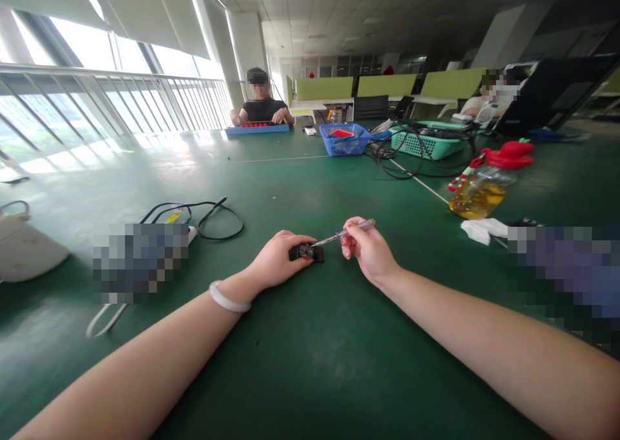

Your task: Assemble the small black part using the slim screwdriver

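Note:
A small black object [317, 254], partly covered by fingers, lies on the green table in the middle of the view. My left hand [281, 258], with a white bangle at its wrist, is closed around its left side. My right hand [365, 249] grips a slim screwdriver-like tool [333, 238] with a clear handle. The tool slants down to the left and its tip meets or nearly meets the top of the black object; exact contact is too small to tell.
A pixelated device [140, 259] and black cable [220, 220] lie left, near a white object [29, 246]. At right are a red-lidded bottle [482, 185] and white tissue [482, 230]. Blue [343, 144] and green baskets [426, 144] stand farther back. Across the table sits a person [260, 107].

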